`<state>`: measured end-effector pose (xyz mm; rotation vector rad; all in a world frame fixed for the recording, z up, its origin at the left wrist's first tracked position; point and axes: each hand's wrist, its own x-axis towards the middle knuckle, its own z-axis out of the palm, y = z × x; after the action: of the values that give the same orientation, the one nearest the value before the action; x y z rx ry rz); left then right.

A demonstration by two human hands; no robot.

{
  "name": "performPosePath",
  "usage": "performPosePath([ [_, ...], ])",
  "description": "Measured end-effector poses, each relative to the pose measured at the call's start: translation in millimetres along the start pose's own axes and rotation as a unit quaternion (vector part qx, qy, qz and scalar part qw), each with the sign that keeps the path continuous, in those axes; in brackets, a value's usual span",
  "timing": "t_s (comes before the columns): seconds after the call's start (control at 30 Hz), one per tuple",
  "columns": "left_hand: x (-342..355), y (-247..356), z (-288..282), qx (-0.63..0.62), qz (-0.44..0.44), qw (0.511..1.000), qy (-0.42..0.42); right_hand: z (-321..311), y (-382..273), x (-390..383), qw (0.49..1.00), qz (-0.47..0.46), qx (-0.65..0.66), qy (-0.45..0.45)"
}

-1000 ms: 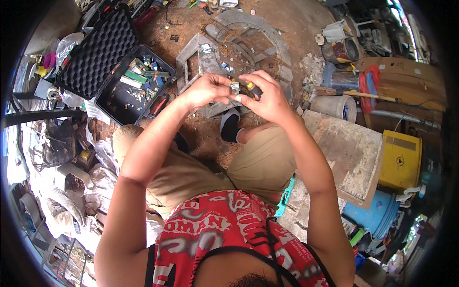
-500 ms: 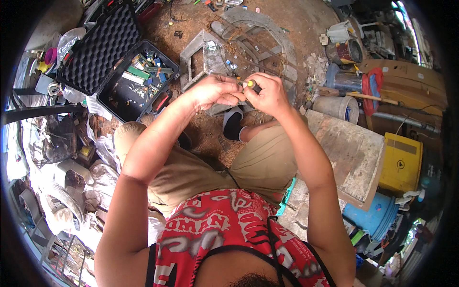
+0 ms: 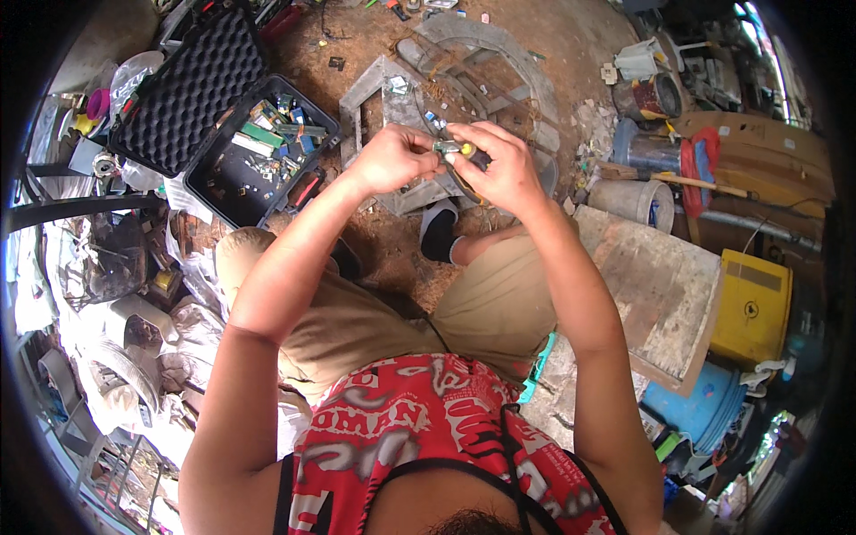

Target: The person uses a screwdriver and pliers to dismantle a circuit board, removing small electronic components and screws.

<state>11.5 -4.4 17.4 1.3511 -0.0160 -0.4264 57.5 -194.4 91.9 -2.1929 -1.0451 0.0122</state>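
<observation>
Part [image 3: 446,146]: small, silvery-green, at 12 o'clock from the view's centre, between the hands. Left hand [image 3: 392,160]: thumb and fingers pinched together on the part's near-left end. Right hand [image 3: 506,174]: fingers clamped around a tool [image 3: 471,150], yellow and black, just beside the part; tool tip too small to tell. Case [image 3: 223,185]: black, lid raised, at 10 o'clock, holding boards [image 3: 260,135]. Frame [image 3: 540,98]: grey, round, at 12 o'clock, beyond the hands. Bin [image 3: 751,308]: yellow, at 3 o'clock. Bucket [image 3: 700,401]: blue, at 4 o'clock.
</observation>
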Motion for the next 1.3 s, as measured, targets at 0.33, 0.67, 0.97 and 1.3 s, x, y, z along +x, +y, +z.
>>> performPosePath([
  [0.33,-3.9,6.6,8.5,0.236,0.142,0.957,0.096,7.7,5.4,-2.2,0.998,0.052,-0.015,0.033],
  [0.67,-7.4,19.1,12.3,0.247,0.126,0.950,0.147,48.0,-2.5,-18.9,0.948,0.248,0.104,0.168],
  [0.97,-3.0,12.4,6.8,0.061,0.072,0.988,0.118,63.5,1.0,-17.3,0.778,0.344,0.480,0.214],
  [1.3,-5.3,14.4,15.8,0.358,0.160,0.885,0.250,49.9,-15.6,-5.6,0.965,0.161,-0.127,0.163],
])
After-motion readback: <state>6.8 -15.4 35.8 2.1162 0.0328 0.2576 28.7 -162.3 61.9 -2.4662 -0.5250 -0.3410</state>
